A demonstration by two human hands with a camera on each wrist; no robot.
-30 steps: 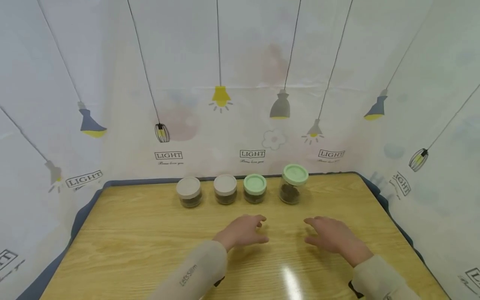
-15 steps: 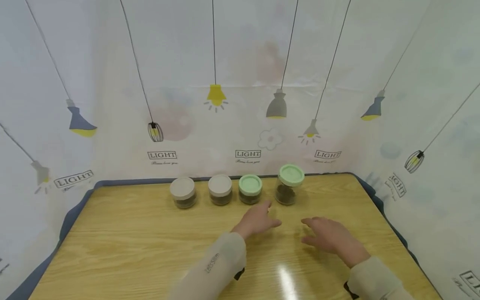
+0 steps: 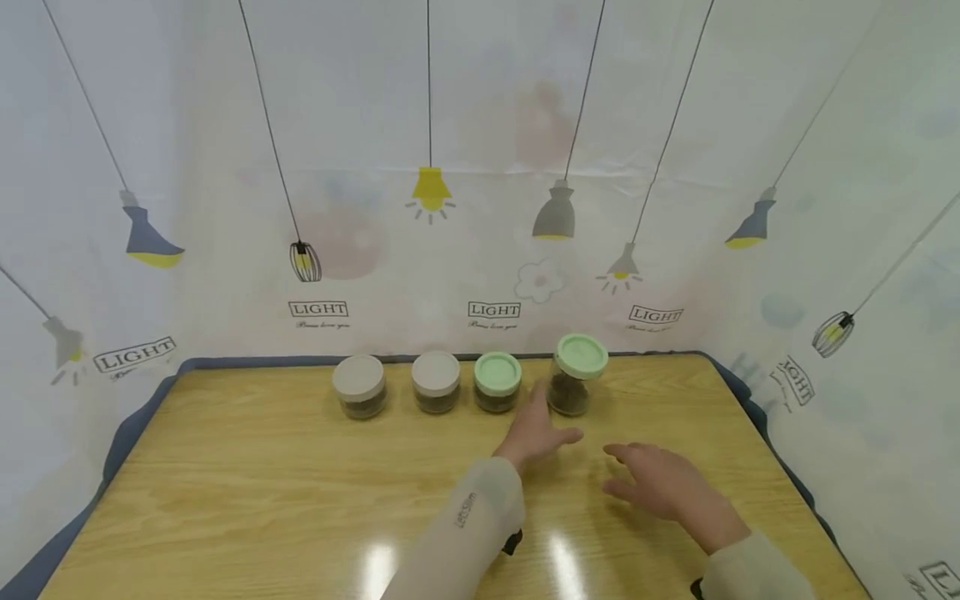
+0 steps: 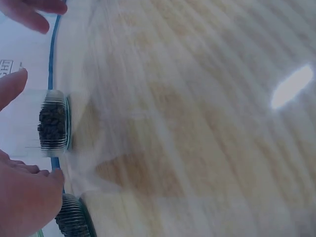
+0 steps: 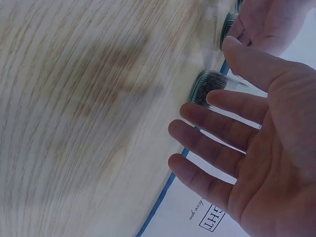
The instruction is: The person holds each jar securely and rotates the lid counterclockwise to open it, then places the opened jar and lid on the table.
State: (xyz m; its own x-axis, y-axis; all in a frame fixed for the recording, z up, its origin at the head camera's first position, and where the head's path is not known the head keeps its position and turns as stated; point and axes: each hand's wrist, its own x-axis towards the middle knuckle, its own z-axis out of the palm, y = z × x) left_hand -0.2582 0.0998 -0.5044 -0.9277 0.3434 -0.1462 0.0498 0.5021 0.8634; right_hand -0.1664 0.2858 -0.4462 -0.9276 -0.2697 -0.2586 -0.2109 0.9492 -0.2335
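A tall clear jar (image 3: pixel 568 392) with a green lid and dark bits inside stands rightmost in a row at the table's back. My left hand (image 3: pixel 534 429) reaches up to its left front side, thumb and fingers spread. In the left wrist view the jar (image 4: pixel 53 123) shows between thumb and fingers; whether they touch it I cannot tell. My right hand (image 3: pixel 660 483) hovers in front and to the right of the jar, apart from it. Its fingers (image 5: pixel 212 143) look relaxed and hold nothing in the right wrist view.
Left of the tall jar stand a short green-lidded jar (image 3: pixel 497 383) and two short jars with pale lids, one nearer (image 3: pixel 436 382) and one farther left (image 3: pixel 360 387). All are on the wooden table (image 3: pixel 262 500). A lamp-printed cloth (image 3: pixel 480 250) rises behind the table.
My left hand has moved right and forward, up to the tall jar. The right hand has barely moved. The head view has shifted slightly.
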